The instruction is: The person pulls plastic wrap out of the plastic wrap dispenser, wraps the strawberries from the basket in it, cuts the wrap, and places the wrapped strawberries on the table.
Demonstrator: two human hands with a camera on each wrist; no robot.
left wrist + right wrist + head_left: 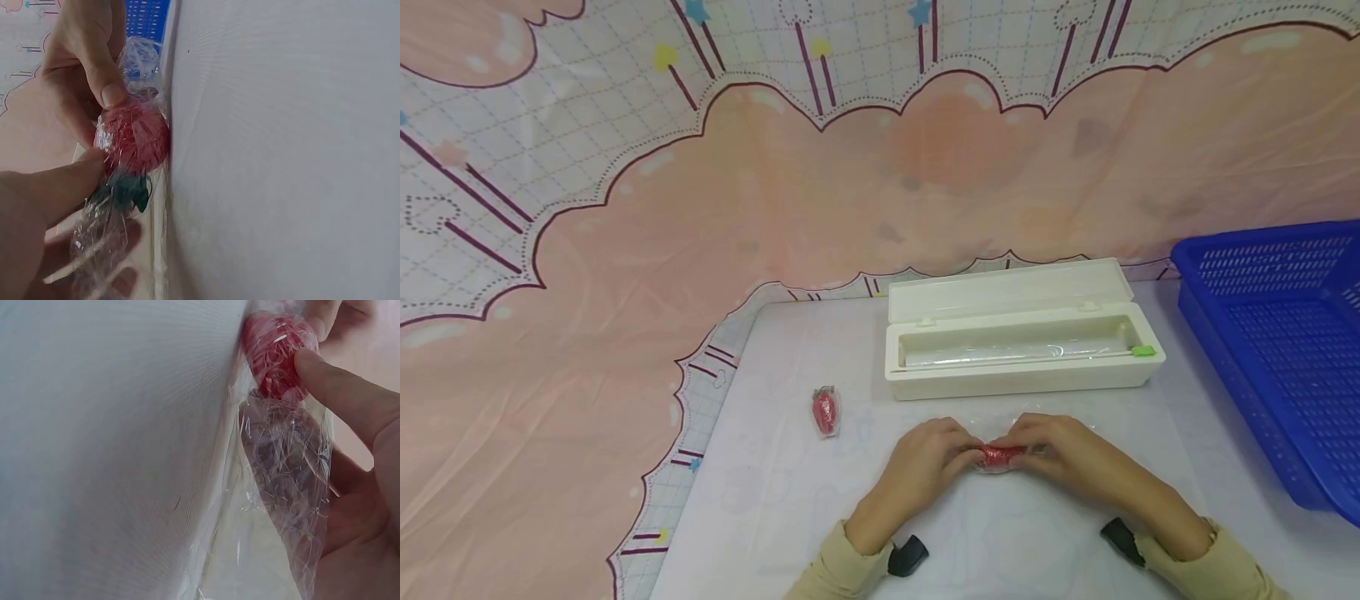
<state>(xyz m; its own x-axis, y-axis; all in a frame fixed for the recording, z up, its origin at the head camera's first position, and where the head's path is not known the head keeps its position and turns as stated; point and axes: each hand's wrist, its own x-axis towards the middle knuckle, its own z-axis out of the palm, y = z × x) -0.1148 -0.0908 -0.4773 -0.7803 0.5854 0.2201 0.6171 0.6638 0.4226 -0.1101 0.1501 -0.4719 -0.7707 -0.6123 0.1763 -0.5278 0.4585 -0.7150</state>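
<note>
In front of the white box, a red strawberry (pixel 997 457) wrapped in clear cling film lies low over the table. My left hand (pixel 922 467) pinches its leafy end; the green leaves (pixel 130 191) show through the film in the left wrist view. From the other side my right hand (pixel 1060 450) grips the strawberry, its thumb pressed on the red surface in the right wrist view. Loose cling film (pixel 287 462) trails from the strawberry past the right fingers. Some fingertips are hidden behind the film and fruit.
A second wrapped strawberry (pixel 825 412) lies on the white table (pixel 760 500) to the left. Behind the hands stands an open white cling film box (pixel 1022 379) with a green slider (pixel 1142 351). A blue basket (pixel 1292 417) sits at the right.
</note>
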